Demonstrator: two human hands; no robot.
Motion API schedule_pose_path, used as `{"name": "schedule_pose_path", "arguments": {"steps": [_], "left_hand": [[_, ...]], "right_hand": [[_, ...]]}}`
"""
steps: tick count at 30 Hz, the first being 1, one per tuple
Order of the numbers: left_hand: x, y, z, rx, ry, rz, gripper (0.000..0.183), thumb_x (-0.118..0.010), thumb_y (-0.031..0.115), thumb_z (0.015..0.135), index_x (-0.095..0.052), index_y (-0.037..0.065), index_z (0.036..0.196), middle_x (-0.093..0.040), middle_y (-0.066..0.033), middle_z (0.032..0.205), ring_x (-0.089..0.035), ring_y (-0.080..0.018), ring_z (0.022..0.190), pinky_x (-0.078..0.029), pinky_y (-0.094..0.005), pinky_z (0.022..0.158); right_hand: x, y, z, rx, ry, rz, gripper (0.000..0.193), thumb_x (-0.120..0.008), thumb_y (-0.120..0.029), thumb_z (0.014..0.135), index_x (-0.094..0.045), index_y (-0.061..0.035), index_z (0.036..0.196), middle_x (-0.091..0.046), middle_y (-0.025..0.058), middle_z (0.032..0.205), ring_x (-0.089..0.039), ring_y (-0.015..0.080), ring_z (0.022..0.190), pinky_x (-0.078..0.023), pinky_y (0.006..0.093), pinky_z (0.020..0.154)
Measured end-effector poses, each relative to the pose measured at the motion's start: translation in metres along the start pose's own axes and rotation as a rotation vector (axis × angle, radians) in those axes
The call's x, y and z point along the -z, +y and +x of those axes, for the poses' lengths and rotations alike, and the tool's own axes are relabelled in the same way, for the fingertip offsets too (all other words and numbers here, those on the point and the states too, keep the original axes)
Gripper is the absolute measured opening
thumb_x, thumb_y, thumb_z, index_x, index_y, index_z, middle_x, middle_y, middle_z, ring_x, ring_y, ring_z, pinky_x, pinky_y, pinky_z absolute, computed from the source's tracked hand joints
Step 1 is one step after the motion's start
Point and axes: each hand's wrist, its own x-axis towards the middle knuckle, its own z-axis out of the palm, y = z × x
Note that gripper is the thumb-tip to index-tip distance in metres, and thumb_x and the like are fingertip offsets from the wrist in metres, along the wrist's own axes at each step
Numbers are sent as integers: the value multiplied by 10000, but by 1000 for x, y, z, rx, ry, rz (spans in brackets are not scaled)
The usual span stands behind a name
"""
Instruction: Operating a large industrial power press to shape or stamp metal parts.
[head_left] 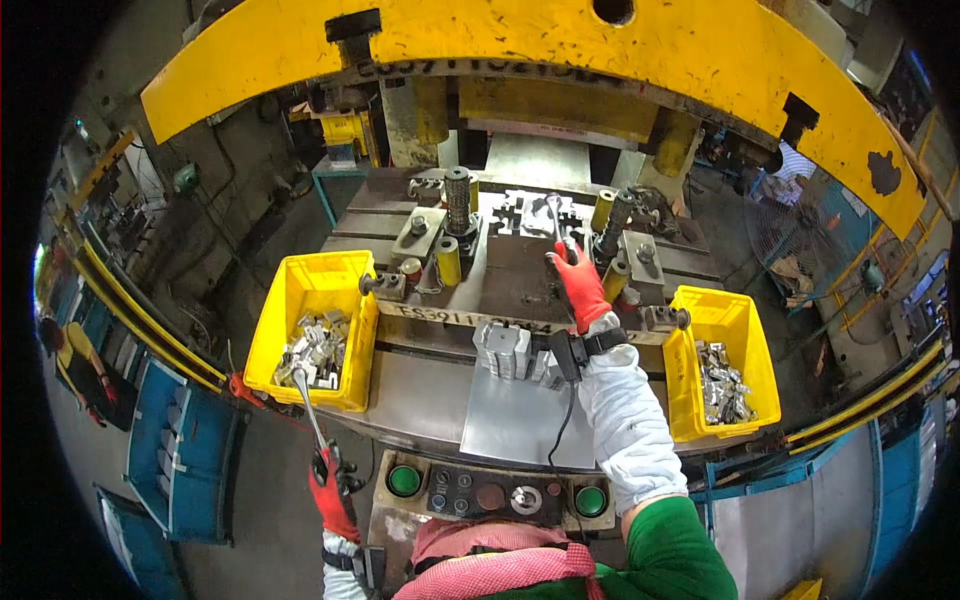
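My left hand [336,492], in a red glove with dark fingertips, is closed around a long metal rod [312,415]. The rod's far end reaches into the left yellow bin [262,345], at the small metal parts [318,350] inside. My right hand [581,284], also gloved in red, grips a second thin metal rod [556,222]. Its tip meets a shiny piece [540,214] on the die between the guide posts; how it touches the piece is too small to tell. Stacked metal blanks [503,350] stand on the front plate, left of my right forearm.
The yellow press frame [560,40] arches overhead. Guide posts [458,205] and yellow pillars [448,262] flank the die. A right yellow bin [690,345] holds metal parts. Below is a control panel with green buttons [404,481]. Another person [85,370] is at far left.
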Motion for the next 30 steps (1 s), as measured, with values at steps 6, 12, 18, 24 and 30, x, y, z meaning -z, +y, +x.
{"name": "schedule_pose_path", "arguments": {"steps": [6,12,18,24,30], "left_hand": [[29,-27,-2,158,88,-36,222,-557,278,796,-510,107,929,-488,-15,624,-444,-81,443,-391,-232,392],[37,-104,13,105,280,62,172,-563,271,791,-518,120,857,-471,28,625,-437,-78,480,-356,-225,405],[80,-202,48,357,168,524,444,-637,295,706,-467,0,992,-574,-98,802,-535,-205,557,-407,-316,380],[46,-205,77,393,-178,1037,1095,-759,376,507,-118,-81,1268,-452,-144,1187,-449,-243,1067,-369,-287,855],[53,-234,100,348,-114,1003,1246,-774,423,454,17,-77,1277,-415,-131,1231,-405,-240,1128,-330,-267,919]], "right_hand": [[-9,-21,-2,-64,-89,-232,391,-586,-278,727,-536,-33,1029,-606,135,854,-574,230,770,-421,306,688],[80,1,-135,37,436,273,461,-512,-108,807,-342,-5,1223,-486,94,1116,-466,155,999,-344,254,870],[164,88,-350,-384,964,-79,668,-481,-79,820,-34,24,1306,-222,163,1342,-224,234,1237,-189,307,1006],[141,205,-436,-940,241,-82,843,-675,-268,663,-178,46,1268,-403,191,1220,-422,274,1100,-352,336,880],[104,236,-416,-914,57,-534,960,-707,-436,563,-245,110,1203,-478,247,1099,-468,327,1038,-394,353,836]]}}
